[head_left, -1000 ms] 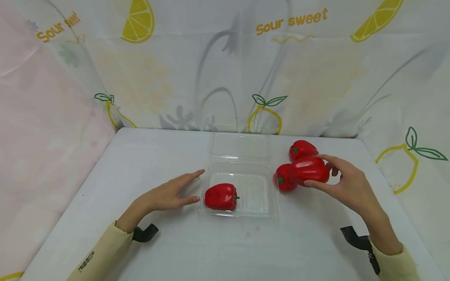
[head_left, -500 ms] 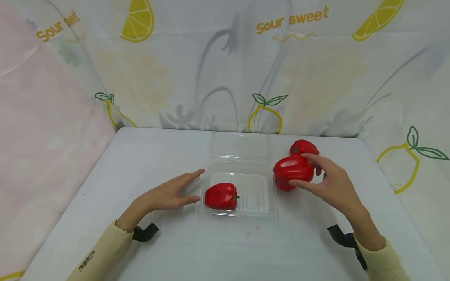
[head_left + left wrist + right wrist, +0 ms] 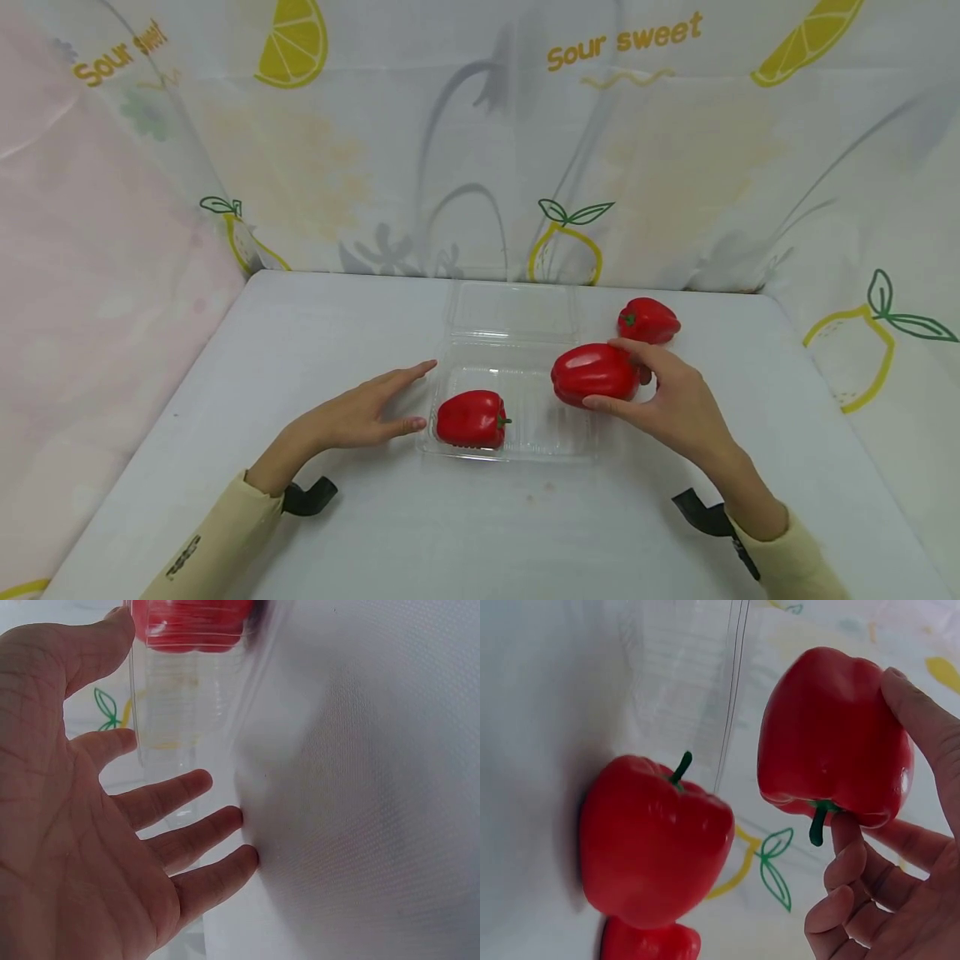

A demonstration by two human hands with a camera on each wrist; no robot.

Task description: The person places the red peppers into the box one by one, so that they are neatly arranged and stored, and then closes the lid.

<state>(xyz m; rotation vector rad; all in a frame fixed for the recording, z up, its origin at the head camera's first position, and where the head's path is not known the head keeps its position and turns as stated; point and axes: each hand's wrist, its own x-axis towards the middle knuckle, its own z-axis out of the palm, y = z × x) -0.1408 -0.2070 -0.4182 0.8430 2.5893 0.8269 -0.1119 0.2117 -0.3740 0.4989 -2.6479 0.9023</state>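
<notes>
My right hand (image 3: 675, 408) holds a red bell pepper (image 3: 592, 375) between thumb and fingers, over the right side of a clear plastic clamshell box (image 3: 536, 446). In the right wrist view this held pepper (image 3: 832, 735) hangs above the table, its green stem toward the fingers. Inside the box, at the front left, lies another red bell pepper (image 3: 471, 419), stem to the right. My left hand (image 3: 360, 417) is at the box's left side with fingers spread and straight; its thumb and a fingertip are right at the wall, as the left wrist view shows.
The box's lid (image 3: 513, 310) lies folded back toward the patterned backdrop. A red bell pepper (image 3: 648, 320) rests at the back right of the white table (image 3: 360, 533). The right wrist view shows a pepper (image 3: 656, 840) beside the box, hidden behind the held one from above.
My right hand has carried its bell pepper leftward, from over the other peppers to over the box's right side. The left hand has stayed in place.
</notes>
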